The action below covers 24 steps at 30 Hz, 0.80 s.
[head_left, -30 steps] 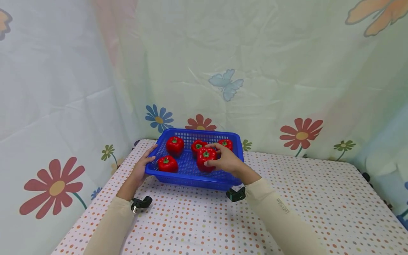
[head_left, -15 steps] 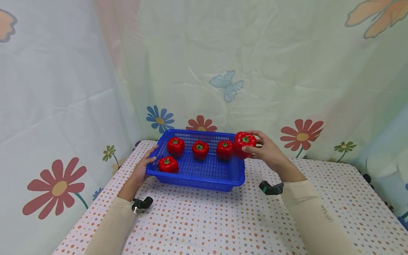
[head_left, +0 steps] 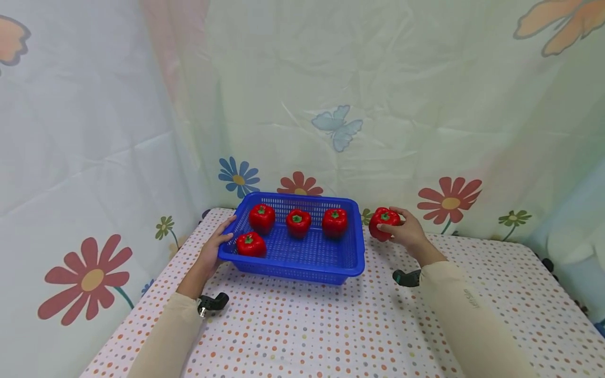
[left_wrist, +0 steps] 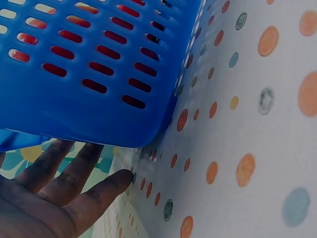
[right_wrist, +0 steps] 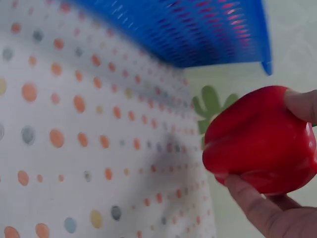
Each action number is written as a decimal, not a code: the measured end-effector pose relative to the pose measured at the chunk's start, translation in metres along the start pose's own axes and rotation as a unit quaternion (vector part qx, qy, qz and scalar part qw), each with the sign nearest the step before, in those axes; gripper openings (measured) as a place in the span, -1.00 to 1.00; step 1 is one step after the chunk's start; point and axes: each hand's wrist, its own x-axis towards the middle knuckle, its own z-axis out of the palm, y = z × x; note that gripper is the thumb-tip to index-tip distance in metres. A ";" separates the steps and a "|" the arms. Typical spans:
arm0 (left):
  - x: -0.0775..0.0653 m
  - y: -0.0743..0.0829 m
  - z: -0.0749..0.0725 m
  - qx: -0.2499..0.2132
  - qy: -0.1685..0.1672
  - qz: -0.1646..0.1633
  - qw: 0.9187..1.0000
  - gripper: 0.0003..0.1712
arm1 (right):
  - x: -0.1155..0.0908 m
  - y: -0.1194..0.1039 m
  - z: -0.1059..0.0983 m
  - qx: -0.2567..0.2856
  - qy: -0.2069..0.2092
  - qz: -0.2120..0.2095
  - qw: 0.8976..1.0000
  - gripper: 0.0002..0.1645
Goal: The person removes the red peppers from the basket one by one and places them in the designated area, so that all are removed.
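Observation:
My right hand (head_left: 410, 232) pinches a red bell pepper (head_left: 382, 223) with a green stem, just beyond the basket's right side. In the right wrist view, thumb and fingers press opposite sides of this pepper (right_wrist: 260, 141), close over the dotted tablecloth. My left hand (head_left: 211, 251) rests against the left end of a blue plastic basket (head_left: 302, 268), fingertips right at the rim. Its fingers stretch out fairly straight beside the slotted wall (left_wrist: 84, 114) in the left wrist view. Several red bell peppers stand in the basket, one (head_left: 251, 245) at its front left corner.
A white tablecloth with coloured dots (head_left: 293, 325) covers the table. Behind the basket hangs a curtain (head_left: 402, 131) printed with flowers and a butterfly. Black wrist cameras (head_left: 214, 302) sit on both wrists.
My right hand has lifted one bell pepper from the basket's middle, carried it right over the rim, and lowered it beside the basket. The left hand has stayed at the basket's left end.

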 end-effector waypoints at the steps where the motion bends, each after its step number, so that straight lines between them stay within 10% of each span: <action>1: 0.000 0.000 0.000 -0.001 0.000 0.000 1.000 -0.38 | 0.002 0.002 0.002 -0.015 -0.002 0.002 1.000 -0.03; 8: 0.001 0.000 0.003 0.007 0.002 0.003 1.000 -0.38 | 0.009 0.019 0.008 -0.106 0.010 0.022 0.994 0.02; 24: 0.002 -0.001 0.001 0.012 0.007 0.007 1.000 -0.39 | 0.012 0.016 0.008 -0.124 -0.018 0.028 0.992 0.10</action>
